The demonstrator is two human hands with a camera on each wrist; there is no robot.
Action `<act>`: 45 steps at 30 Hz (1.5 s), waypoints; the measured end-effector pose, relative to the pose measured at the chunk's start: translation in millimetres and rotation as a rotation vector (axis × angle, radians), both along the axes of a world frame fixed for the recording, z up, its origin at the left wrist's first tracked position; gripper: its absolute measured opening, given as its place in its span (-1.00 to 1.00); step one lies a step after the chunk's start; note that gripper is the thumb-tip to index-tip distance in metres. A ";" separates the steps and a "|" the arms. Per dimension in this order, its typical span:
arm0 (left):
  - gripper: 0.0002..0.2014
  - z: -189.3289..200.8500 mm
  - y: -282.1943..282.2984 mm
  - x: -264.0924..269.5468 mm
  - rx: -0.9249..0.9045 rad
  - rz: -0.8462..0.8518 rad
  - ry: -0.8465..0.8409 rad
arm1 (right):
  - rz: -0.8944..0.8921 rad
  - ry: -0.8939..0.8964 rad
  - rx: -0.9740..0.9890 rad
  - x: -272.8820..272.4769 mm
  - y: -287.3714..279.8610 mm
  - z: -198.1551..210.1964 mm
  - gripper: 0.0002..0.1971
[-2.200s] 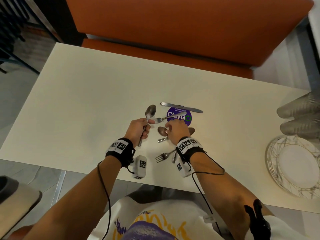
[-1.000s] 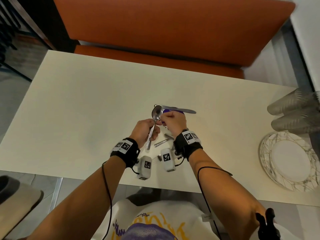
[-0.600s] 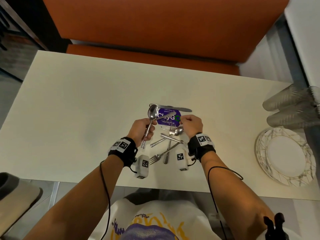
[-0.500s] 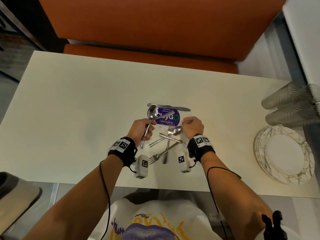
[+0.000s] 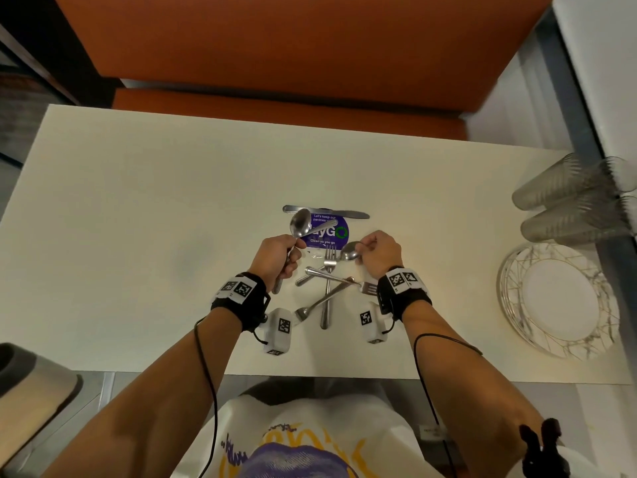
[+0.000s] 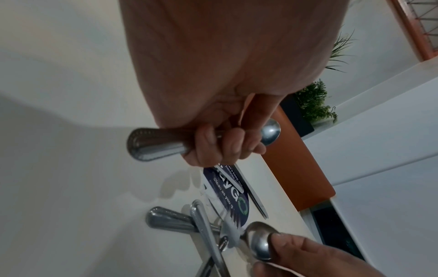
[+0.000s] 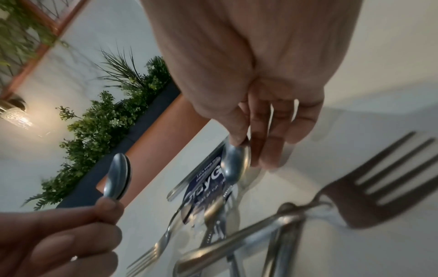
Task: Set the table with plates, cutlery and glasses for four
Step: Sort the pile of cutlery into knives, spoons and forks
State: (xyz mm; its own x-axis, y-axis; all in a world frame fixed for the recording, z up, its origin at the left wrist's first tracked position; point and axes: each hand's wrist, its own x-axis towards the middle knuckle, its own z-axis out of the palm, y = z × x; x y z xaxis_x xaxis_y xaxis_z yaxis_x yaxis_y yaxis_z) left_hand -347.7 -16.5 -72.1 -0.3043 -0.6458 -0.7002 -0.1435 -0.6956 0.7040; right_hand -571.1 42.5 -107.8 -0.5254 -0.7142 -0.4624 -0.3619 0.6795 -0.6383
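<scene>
My left hand [image 5: 287, 251] grips a spoon [image 5: 299, 223] by its handle, bowl up above the table [image 5: 138, 219]. A second handle sticks out from that fist over the purple sticker [image 5: 336, 232]. The left wrist view shows my fingers [image 6: 222, 148] curled round the spoon handle [image 6: 156, 146]. My right hand [image 5: 360, 252] pinches the bowl of another spoon [image 5: 349, 251] at the edge of the cutlery pile [image 5: 327, 288]. The right wrist view shows thumb and fingers on that bowl [image 7: 234, 165]. The pile holds crossed forks [image 7: 379, 178]. A knife [image 5: 325, 212] lies beyond the sticker.
A stack of patterned plates [image 5: 558, 301] sits at the table's right end, with stacked clear glasses [image 5: 572, 205] lying behind it. An orange bench [image 5: 293, 108] runs along the far edge. A bin lid [image 5: 31, 384] stands at my lower left.
My right hand left the spoon in my left hand, dropped back right to the pile and now pinches a spoon's bowl. The left hand stayed put, still holding its spoon.
</scene>
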 end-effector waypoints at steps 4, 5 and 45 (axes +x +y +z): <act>-0.72 0.5 1.4 -4.3 -0.009 0.007 -0.009 | -0.024 -0.021 -0.155 -11.0 3.9 10.4 -0.95; -0.72 1.3 2.1 -5.1 -0.012 0.009 -0.010 | -0.032 -0.014 -0.192 -12.8 4.0 14.3 -0.96; -0.59 20.3 7.4 -3.7 -0.044 -0.181 0.009 | 0.257 -0.039 -0.360 48.6 -30.1 68.1 -0.81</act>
State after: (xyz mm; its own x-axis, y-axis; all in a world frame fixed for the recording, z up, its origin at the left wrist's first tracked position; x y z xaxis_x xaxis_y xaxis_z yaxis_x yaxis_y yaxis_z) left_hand -351.4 -9.1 -51.8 -0.4245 -0.6097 -0.6694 -0.2573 -0.6276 0.7348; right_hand -522.5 12.4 -39.7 -0.2971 -0.9384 -0.1765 -0.4613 0.3029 -0.8339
